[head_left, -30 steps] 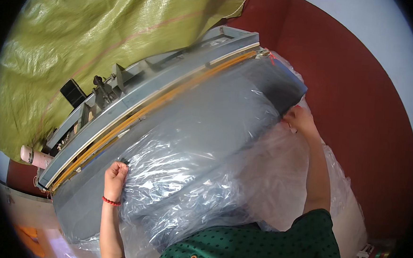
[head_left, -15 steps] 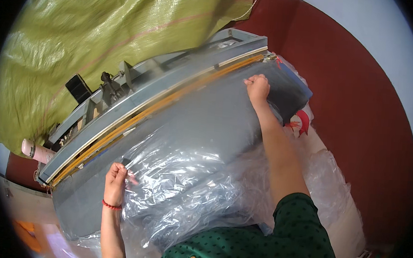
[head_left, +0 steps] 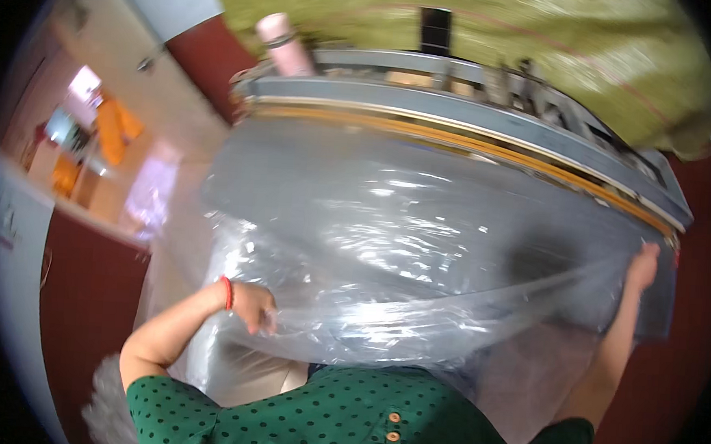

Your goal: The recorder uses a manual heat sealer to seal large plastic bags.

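Observation:
A wide sheet of clear plastic film [head_left: 399,314] lies wrinkled and shiny over a grey work surface [head_left: 294,161], its near part reaching my body. At the far right, my right hand [head_left: 644,268] is closed on the film's edge, and a taut fold runs from it toward the middle. My left hand [head_left: 253,305], below a red beaded bracelet [head_left: 227,292], has its fingers curled down on the film at the near left; they are slightly blurred. Beyond the film stands a long grey metal sealing bar [head_left: 460,110] with an orange-yellow strip [head_left: 458,142] along its lower edge.
Behind the bar are a pink bottle [head_left: 285,45], a dark phone [head_left: 435,31] and a large yellow-green woven sheet [head_left: 562,31]. To the left, an open door [head_left: 130,45] shows orange items [head_left: 113,130] beyond. More crumpled film [head_left: 112,402] hangs at the lower left.
The view has swung left, bringing the doorway in. My left hand has come back toward my body, and my right arm is stretched out wider, pulling the film taut.

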Demonstrator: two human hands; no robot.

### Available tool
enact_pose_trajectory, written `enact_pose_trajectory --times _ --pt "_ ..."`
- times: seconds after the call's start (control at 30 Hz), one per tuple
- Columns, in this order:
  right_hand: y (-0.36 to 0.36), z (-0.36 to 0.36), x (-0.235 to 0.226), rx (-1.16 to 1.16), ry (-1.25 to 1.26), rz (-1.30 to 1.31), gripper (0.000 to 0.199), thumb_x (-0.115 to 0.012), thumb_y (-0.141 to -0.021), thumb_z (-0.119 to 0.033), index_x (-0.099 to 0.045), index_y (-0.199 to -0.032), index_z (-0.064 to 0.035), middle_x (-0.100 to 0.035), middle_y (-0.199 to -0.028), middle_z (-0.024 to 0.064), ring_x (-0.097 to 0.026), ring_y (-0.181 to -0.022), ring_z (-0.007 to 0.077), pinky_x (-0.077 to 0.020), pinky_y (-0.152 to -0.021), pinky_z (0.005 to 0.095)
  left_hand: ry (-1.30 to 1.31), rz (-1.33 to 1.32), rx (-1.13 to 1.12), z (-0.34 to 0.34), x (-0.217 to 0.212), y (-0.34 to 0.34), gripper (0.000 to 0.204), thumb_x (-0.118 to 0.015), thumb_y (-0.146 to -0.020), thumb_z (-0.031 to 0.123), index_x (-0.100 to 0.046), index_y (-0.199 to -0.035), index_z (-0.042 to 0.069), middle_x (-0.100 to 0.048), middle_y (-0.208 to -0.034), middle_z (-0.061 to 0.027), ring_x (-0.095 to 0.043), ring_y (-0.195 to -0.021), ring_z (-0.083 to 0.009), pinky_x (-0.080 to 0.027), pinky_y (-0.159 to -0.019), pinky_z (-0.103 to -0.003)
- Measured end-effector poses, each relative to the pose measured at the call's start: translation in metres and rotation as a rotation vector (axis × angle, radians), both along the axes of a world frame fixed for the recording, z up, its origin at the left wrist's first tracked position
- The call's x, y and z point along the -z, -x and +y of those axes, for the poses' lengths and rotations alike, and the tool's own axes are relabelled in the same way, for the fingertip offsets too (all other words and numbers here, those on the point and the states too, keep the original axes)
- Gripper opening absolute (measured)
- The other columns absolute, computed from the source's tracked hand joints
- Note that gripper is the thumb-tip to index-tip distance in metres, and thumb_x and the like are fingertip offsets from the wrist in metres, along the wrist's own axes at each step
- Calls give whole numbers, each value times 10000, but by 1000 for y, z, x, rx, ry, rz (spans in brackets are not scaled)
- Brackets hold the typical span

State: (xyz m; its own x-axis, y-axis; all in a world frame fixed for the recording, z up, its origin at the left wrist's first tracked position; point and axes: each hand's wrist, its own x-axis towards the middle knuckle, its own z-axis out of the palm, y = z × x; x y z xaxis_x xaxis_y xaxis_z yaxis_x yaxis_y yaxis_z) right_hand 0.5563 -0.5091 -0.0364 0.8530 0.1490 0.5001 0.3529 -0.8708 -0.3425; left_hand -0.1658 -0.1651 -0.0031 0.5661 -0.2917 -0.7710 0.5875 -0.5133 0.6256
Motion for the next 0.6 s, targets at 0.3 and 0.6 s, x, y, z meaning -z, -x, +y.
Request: enact_pose_trajectory --times 0.3,0.6 --pt "-13 10 9 -18 142 -19 199 -383 -892 -251 -419 -929 -59 -582 -906 169 -535 -860 384 -413 -671 445 -2303 -123 -679 107 -192 102 163 -481 -744 53 -588 -867 35 -582 -923 -156 -550 -879 -328 -440 -769 -395" --pt "-43 -63 26 1 112 -86 226 -390 -893 -279 -430 -936 -61 -569 -840 210 -536 -792 409 -405 -636 460 -1332 -712 -437 124 -16 28 544 -559 -778 204 -362 -1253 26 -290 -1340 -169 -228 -1259 -327 -229 -1013 -418"
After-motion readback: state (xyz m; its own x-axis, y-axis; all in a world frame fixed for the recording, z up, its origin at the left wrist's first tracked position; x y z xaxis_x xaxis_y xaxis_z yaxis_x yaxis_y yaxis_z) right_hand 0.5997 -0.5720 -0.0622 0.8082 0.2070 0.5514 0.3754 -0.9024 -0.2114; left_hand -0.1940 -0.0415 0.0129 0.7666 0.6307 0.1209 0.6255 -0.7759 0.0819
